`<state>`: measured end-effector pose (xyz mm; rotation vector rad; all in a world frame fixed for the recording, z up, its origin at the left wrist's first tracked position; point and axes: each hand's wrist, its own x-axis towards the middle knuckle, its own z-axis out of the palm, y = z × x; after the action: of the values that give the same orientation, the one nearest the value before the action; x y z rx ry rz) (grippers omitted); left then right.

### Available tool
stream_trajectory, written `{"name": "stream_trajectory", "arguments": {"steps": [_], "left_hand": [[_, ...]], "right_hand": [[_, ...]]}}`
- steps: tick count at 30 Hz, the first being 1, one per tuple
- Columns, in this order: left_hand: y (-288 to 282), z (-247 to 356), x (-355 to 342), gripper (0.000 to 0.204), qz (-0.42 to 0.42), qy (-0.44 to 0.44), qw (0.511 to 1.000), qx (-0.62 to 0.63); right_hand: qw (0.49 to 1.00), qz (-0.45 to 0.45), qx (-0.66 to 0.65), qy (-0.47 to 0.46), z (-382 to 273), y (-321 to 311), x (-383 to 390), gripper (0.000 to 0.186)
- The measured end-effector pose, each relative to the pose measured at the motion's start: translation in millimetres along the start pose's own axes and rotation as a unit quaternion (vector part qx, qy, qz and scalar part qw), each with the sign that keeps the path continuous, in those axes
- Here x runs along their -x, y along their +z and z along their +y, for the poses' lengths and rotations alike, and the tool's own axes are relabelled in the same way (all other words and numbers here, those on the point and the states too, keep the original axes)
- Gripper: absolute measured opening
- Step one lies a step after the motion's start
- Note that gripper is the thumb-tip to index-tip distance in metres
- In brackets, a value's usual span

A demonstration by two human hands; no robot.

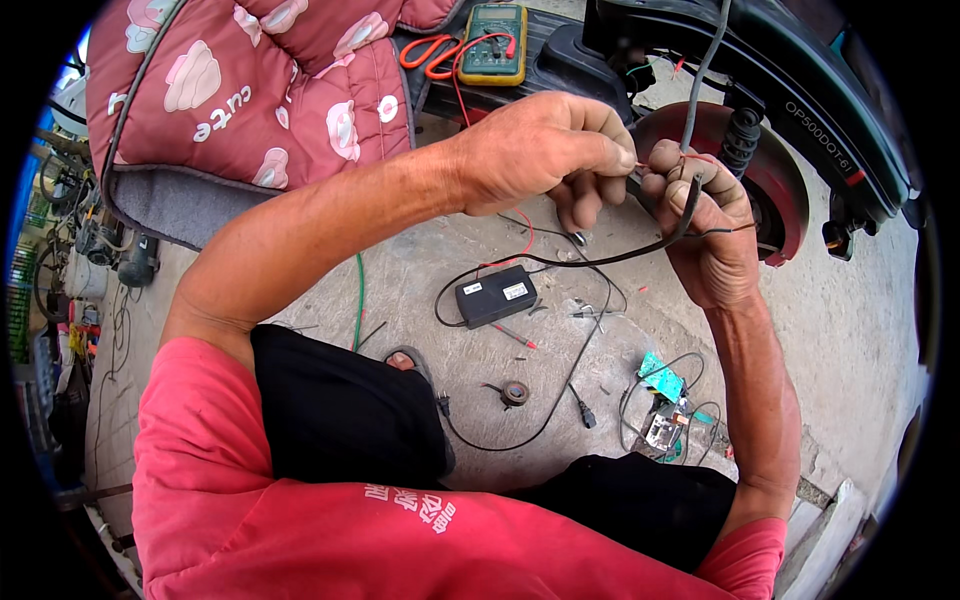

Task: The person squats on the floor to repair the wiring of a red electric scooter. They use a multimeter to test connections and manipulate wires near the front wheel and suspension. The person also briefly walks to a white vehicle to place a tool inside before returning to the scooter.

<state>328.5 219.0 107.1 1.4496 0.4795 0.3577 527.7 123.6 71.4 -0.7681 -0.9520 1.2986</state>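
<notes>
Both my hands are raised in front of the scooter, close together at some thin wires. The thumb and forefinger of my left hand [545,150] are pinched on the end of a thin red wire [643,165]. My right hand [718,235] grips a grey cable [706,70] coming down from above and a black cable [625,256] that loops up from the floor. A thin dark wire with a bare copper end [742,228] sticks out to the right of that hand. Below lies a black power adapter box [497,296] with white labels.
A multimeter [493,45] and orange-handled scissors [430,55] rest on the scooter [800,110] footboard. A quilted cover [250,90] hangs left. On the floor are a tape roll [514,393], a plug [587,414], a red-tipped probe [518,337] and a green circuit board [660,378].
</notes>
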Motion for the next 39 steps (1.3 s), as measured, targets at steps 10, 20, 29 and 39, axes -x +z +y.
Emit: {"name": "stream_trajectory", "arguments": {"steps": [10,20,29,39], "left_hand": [[1,4,-1,0.027,-0.012,-0.033,0.999,0.007],[-1,1,-2,0.016,0.037,0.118,0.975,-0.185],[0,-1,-1,0.013,0.061,0.240,0.912,-0.326],[3,-1,-5,0.027,0.040,0.038,0.990,-0.126]], "right_hand": [[0.999,-0.022,0.027,0.006,-1,-5,-1,0.023],[1.000,-0.011,0.001,0.007,1,-4,-2,0.024],[1.000,0.010,-0.019,0.013,4,-3,-5,0.027],[1.000,0.009,0.013,0.006,5,-6,-4,0.025]]}}
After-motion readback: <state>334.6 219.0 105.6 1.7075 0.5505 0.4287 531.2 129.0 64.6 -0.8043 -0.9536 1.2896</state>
